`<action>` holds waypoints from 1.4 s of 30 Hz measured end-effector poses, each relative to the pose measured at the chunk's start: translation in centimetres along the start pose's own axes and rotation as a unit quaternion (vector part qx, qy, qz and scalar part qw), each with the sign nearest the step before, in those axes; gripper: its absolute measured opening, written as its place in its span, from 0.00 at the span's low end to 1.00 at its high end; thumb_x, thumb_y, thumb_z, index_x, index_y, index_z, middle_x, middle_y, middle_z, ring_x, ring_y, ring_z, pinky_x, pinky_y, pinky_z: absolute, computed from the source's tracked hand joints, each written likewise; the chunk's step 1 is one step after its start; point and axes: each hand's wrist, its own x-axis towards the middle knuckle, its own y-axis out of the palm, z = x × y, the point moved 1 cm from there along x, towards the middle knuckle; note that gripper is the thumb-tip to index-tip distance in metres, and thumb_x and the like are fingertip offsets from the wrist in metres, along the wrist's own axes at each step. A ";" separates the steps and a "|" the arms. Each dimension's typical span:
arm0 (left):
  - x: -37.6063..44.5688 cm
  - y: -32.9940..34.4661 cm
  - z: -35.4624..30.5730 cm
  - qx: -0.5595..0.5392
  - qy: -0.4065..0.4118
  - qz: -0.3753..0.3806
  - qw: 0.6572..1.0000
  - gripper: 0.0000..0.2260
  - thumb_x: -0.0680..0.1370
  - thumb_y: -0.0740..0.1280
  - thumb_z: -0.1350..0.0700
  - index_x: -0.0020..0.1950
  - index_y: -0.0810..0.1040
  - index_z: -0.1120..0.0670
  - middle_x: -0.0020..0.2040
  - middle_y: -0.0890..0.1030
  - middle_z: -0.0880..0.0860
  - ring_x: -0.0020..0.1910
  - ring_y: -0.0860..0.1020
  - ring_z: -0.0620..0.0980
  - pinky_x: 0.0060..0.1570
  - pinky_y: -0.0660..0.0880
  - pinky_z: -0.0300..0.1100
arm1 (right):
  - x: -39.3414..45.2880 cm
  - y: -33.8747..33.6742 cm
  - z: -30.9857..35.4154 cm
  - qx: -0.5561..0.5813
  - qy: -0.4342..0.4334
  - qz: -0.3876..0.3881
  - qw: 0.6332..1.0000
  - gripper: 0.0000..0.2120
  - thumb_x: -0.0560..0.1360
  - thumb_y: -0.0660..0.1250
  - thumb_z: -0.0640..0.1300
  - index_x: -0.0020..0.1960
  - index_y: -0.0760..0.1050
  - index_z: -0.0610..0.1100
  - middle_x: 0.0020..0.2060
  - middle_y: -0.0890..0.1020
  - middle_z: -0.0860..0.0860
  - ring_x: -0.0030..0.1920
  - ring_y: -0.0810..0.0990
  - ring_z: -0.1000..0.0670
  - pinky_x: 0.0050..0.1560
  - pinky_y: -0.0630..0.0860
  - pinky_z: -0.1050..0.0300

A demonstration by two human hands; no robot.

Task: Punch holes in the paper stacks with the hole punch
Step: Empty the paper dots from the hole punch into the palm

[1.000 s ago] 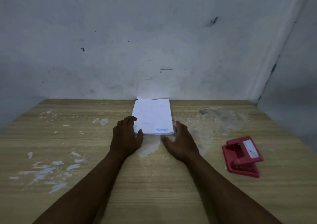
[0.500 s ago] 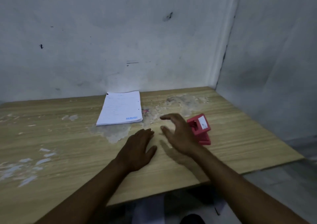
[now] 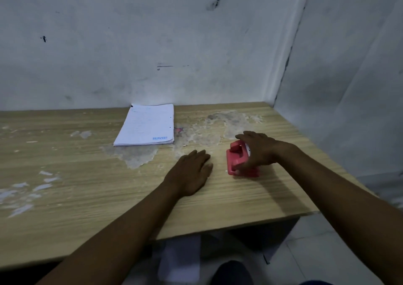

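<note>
A white paper stack (image 3: 146, 125) with a blue stamp near its front right corner lies flat at the back of the wooden table (image 3: 87, 197), against the wall. To its right, the red hole punch (image 3: 236, 159) stands on the table. My right hand (image 3: 258, 150) wraps over the punch from the right, thumb at its front and fingers across its top. My left hand (image 3: 189, 172) rests flat on the table just left of the punch, palm down, holding nothing.
Grey walls (image 3: 196, 44) close the table off at the back and on the right. The tabletop has worn, peeling patches (image 3: 135, 156) in front of the paper and at the left. The table's front edge runs close below my arms.
Both hands left the paper stack and moved right. My right hand reached the hole punch and closed around it; my left hand settled flat beside it. The view swung to the right.
</note>
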 end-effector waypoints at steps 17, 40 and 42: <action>0.5 0.0 0.6 -0.130 -0.045 -0.040 0.990 0.28 0.82 0.42 0.37 0.65 0.78 0.43 0.66 0.77 0.44 0.68 0.71 0.44 0.70 0.66 0.51 | -1.2 -2.7 -6.1 0.378 -0.046 -0.001 0.925 0.45 0.66 0.79 0.59 0.78 0.66 0.49 0.70 0.72 0.54 0.68 0.70 0.51 0.66 0.65 0.56; 0.3 -0.3 0.2 -0.114 -0.029 -0.049 0.992 0.29 0.80 0.41 0.34 0.61 0.77 0.42 0.59 0.79 0.44 0.60 0.75 0.46 0.64 0.70 0.52 | -3.9 -0.3 -10.4 0.407 -0.009 0.004 0.914 0.42 0.61 0.78 0.68 0.71 0.75 0.54 0.68 0.77 0.54 0.67 0.75 0.51 0.70 0.68 0.50; 0.3 -0.2 0.2 -0.115 -0.030 -0.049 0.992 0.29 0.80 0.41 0.33 0.61 0.78 0.42 0.59 0.79 0.44 0.60 0.75 0.46 0.64 0.70 0.52 | -3.8 -0.8 -9.9 0.316 -0.001 -0.033 0.948 0.49 0.59 0.78 0.70 0.75 0.71 0.53 0.69 0.74 0.55 0.65 0.74 0.53 0.65 0.70 0.53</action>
